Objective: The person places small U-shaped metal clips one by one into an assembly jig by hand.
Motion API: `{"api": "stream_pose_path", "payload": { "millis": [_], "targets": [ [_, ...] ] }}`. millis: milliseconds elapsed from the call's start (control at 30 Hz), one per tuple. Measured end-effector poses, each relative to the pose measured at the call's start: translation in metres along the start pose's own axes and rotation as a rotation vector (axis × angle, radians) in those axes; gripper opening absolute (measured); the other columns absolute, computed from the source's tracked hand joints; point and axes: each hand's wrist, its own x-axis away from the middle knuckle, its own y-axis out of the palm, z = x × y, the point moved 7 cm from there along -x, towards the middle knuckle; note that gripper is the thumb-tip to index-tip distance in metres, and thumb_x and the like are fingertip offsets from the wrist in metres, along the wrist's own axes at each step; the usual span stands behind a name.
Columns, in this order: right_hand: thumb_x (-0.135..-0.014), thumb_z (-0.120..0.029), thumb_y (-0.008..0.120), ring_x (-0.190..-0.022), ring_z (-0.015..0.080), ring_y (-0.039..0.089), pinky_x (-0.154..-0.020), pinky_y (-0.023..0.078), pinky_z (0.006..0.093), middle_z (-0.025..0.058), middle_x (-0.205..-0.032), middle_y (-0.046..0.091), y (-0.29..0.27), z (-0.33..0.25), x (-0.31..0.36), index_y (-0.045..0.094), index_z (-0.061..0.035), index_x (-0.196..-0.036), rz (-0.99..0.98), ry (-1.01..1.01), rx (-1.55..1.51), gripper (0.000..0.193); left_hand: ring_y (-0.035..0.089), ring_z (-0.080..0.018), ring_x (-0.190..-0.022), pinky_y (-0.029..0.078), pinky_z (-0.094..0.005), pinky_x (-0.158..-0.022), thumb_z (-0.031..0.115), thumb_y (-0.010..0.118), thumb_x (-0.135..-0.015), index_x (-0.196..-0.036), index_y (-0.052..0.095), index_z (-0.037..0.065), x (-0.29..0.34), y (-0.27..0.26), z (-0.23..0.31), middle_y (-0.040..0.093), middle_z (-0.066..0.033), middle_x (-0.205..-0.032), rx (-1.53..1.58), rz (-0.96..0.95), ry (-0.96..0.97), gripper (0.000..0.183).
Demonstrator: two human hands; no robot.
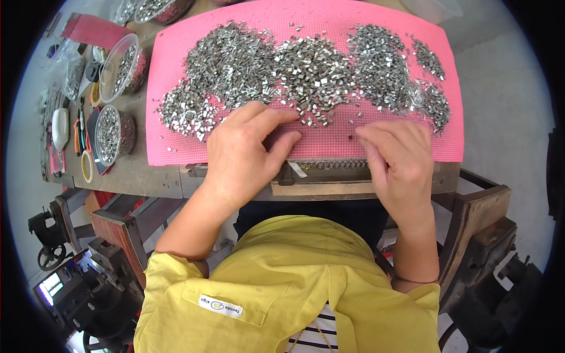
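Note:
My left hand (pixel 242 144) is over the near edge of a pile of small shiny metal pieces (pixel 313 70). Its index finger reaches those pieces, with the thumb held apart below, and I see nothing gripped. Bent fingers of my right hand (pixel 401 159) rest low over the pink textured mat (pixel 329 135), the thumb lower and apart. Beside its fingertips lies a tiny dark piece (pixel 351 137). Between my hands, along the mat's near edge, runs a narrow metal strip (pixel 335 165) with a row of small pieces. A pale flat tab (pixel 297 169) lies at its left end.
More metal pieces form a left heap (pixel 229 59) and a right heap (pixel 379 65). Left of the mat are a round tub of pieces (pixel 115 135), a tilted clear tub (pixel 120 67), tape rolls (pixel 87 166) and orange-handled pliers (pixel 77 138). Dark machines (pixel 106 288) stand below.

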Motion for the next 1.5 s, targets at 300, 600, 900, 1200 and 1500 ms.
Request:
{"api": "stream_pose_path", "payload": {
  "millis": [300,600,900,1200,1500],
  "targets": [
    [-0.082,-0.003,0.077,-0.09,0.0251,0.063,-0.081,0.045,0.0392,0.0035,-0.091,0.069,0.008,0.027,-0.006,0.074,-0.0083,-0.096,-0.004,-0.025,0.037,0.016,0.068,-0.0293,-0.077,0.054,-0.0409,-0.064,0.022,0.08,-0.083,-0.088,0.074,0.012,-0.015,0.009,-0.004,0.066,-0.0049,-0.085,-0.065,-0.054,-0.05,0.012],
    [-0.079,-0.006,0.077,-0.09,0.0221,0.059,-0.081,0.044,0.0383,0.0007,-0.087,0.064,0.018,0.028,-0.014,0.072,-0.0101,-0.091,-0.001,-0.054,0.068,0.014,0.068,-0.0266,-0.073,0.053,-0.0399,-0.063,0.016,0.078,-0.081,-0.086,0.075,0.012,-0.015,0.01,-0.004,0.066,-0.0038,-0.084,-0.036,-0.05,-0.064,0.007],
    [-0.081,-0.005,0.072,-0.092,0.0232,0.057,-0.081,0.044,0.0381,0.0026,-0.09,0.061,0.024,0.027,-0.018,0.068,-0.0086,-0.091,-0.064,-0.085,0.033,0.011,0.067,-0.0269,-0.073,0.053,-0.0389,-0.063,0.012,0.076,-0.079,-0.084,0.075,0.011,-0.011,0.008,-0.009,0.065,-0.0049,-0.082,0.047,0.023,-0.039,0.004],
    [-0.081,-0.002,0.072,-0.091,0.0259,0.057,-0.081,0.044,0.039,0.0046,-0.09,0.06,0.016,0.02,-0.019,0.066,-0.0083,-0.089,-0.069,-0.068,-0.002,0.012,0.065,-0.0255,-0.077,0.053,-0.0385,-0.067,0.008,0.077,-0.076,-0.082,0.075,0.011,-0.002,0.003,-0.004,0.064,-0.0036,-0.082,0.027,0.036,0.042,0.007],
    [-0.08,-0.002,0.074,-0.086,0.0279,0.058,-0.076,0.045,0.0414,0.0064,-0.088,0.059,0.025,0.012,-0.007,0.066,-0.0074,-0.09,-0.037,0.038,0.013,0.014,0.067,-0.0248,-0.074,0.054,-0.0375,-0.064,0.007,0.078,-0.076,-0.084,0.077,0.011,-0.001,0.003,-0.005,0.065,-0.0031,-0.083,0.015,0.083,0.037,0.009]
  ]
}}
